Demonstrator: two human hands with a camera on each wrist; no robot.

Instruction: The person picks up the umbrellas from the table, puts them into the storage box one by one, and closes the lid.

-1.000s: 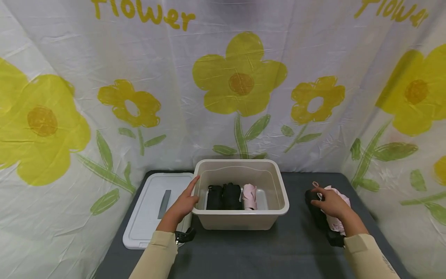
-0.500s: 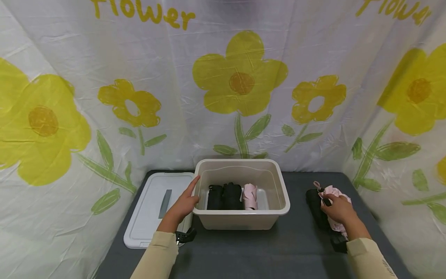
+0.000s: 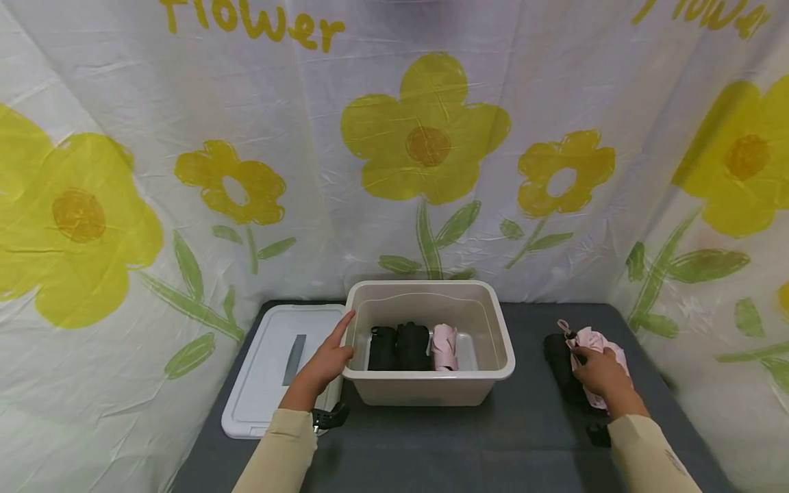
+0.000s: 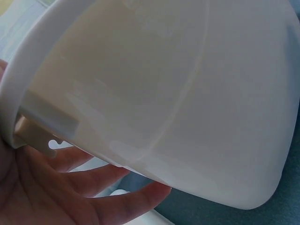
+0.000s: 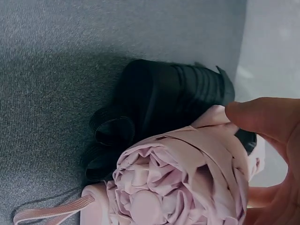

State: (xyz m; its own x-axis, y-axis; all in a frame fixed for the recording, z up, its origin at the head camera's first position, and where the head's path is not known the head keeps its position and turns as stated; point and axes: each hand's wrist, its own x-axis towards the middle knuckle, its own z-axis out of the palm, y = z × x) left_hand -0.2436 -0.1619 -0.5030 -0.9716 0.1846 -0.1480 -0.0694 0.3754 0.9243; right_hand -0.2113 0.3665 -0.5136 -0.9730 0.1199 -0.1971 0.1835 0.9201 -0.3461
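My right hand (image 3: 596, 370) grips a folded pink umbrella (image 3: 590, 339) that lies on the grey table, right of the beige bin (image 3: 501, 335). In the right wrist view my thumb and fingers curl round the pink umbrella (image 5: 187, 183), with a folded black umbrella (image 5: 173, 93) lying right against it. My left hand (image 3: 333, 352) rests with straight fingers on the bin's left wall. The left wrist view shows these fingers (image 4: 93, 176) under the bin's rim (image 4: 28, 79). Inside the bin stand two black folded umbrellas (image 3: 397, 347) and a pink one (image 3: 444, 346).
A white lid (image 3: 265, 376) with a grey strip lies flat left of the bin. Flower-printed cloth walls close in the back and both sides. Bare grey tabletop (image 3: 468, 438) lies in front of the bin.
My right hand has slid from the black umbrella onto the pink one and closed round it. The left hand has stayed on the bin.
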